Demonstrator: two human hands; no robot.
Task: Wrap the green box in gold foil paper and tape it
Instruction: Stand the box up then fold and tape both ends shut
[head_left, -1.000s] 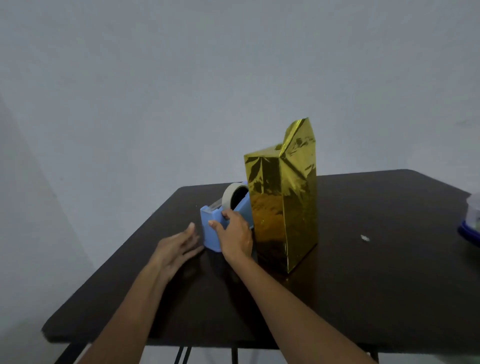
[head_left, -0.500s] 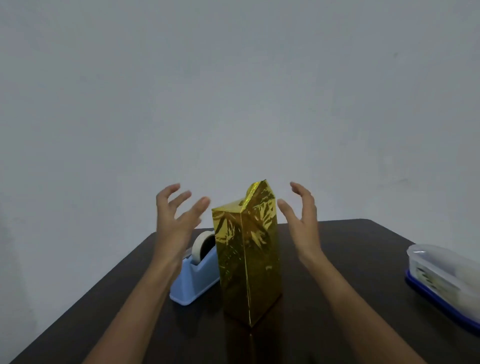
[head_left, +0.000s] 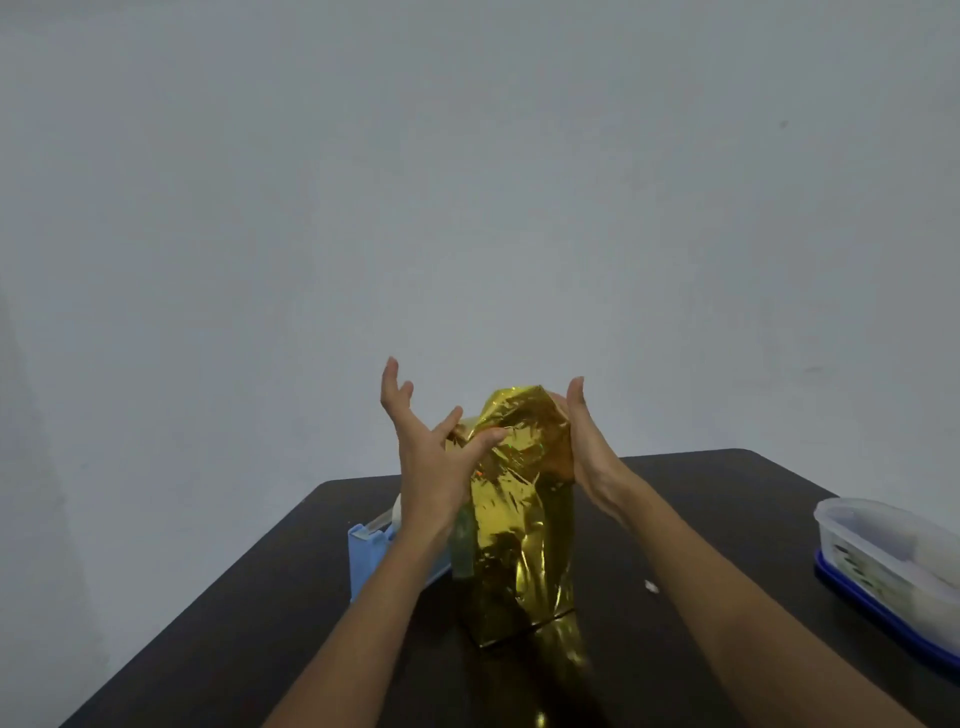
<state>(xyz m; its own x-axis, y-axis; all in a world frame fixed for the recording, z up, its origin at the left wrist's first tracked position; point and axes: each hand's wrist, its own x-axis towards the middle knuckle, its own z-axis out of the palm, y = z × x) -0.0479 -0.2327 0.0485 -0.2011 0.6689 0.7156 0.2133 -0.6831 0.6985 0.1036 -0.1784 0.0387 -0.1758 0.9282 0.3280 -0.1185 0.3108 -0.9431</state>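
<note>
a tall box wrapped in crinkled gold foil paper (head_left: 514, 525) stands upright on the dark brown table (head_left: 701, 519), near the middle of the tabletop, its lower edge resting on the surface and casting a gold reflection toward the camera. the foil at the top is bunched and uneven rather than folded flat. the left hand (head_left: 428, 457) is raised beside the upper left of the wrapped box with its fingers (head_left: 390, 376) spread wide and pointing up; the thumb and one finger reach across and touch the crumpled foil near the top, but nothing is closed around it. the right hand (head_left: 584, 447) is held flat and upright against the upper right side of the foil, palm toward the box, fingers together and extended, pressing on the paper rather than gripping it. both forearms come in from the bottom of the view, one on each side of the box. just left of the box and partly hidden behind the left forearm sits a light blue plastic tape dispenser (head_left: 371, 556) with a pale roll of tape (head_left: 396, 512) showing at its top. at the right edge of the table lies a clear plastic container with a blue base (head_left: 883, 561), well apart from the box. a small white scrap (head_left: 651, 586) lies on the table between the box and that container. a plain pale wall (head_left: 467, 182) fills the background.
</note>
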